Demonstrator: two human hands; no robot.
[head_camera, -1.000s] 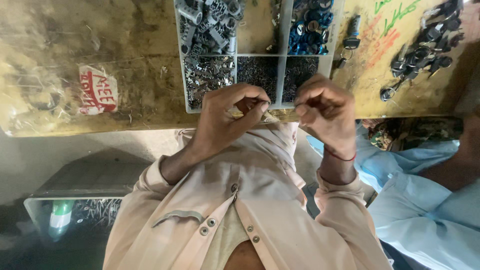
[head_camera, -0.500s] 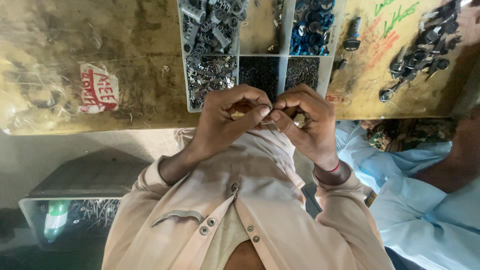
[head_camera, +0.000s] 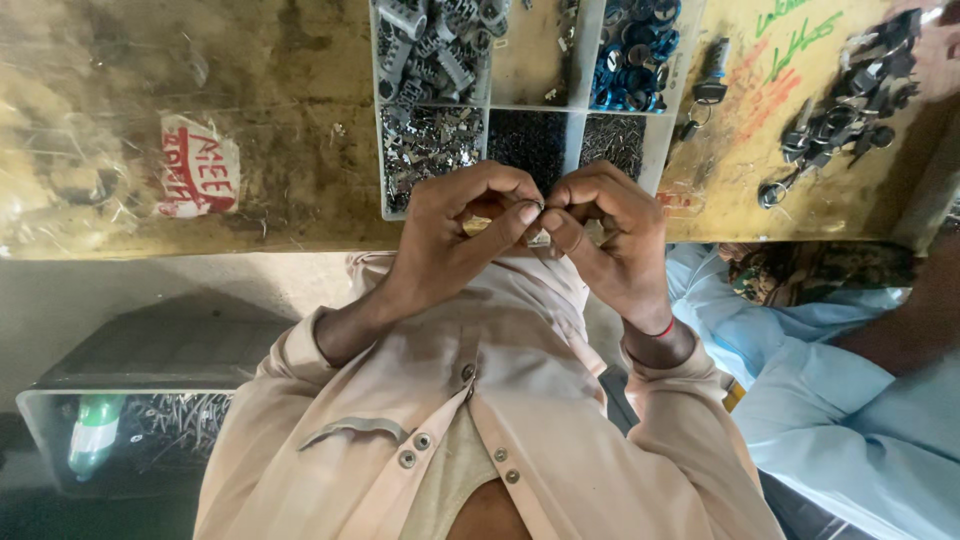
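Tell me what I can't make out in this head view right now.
- Small metal piece, head view: mostly covered by fingertips of left hand and right hand.
- Compartment tray: far end cut by top edge; contents too small to identify.
- Dark parts pile: blurred.

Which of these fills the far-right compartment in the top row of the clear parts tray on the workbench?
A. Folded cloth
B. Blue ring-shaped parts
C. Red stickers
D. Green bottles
B: the parts tray holds a heap of blue ring-shaped parts in that compartment, beyond the left hand and right hand, which meet over a small metal piece.
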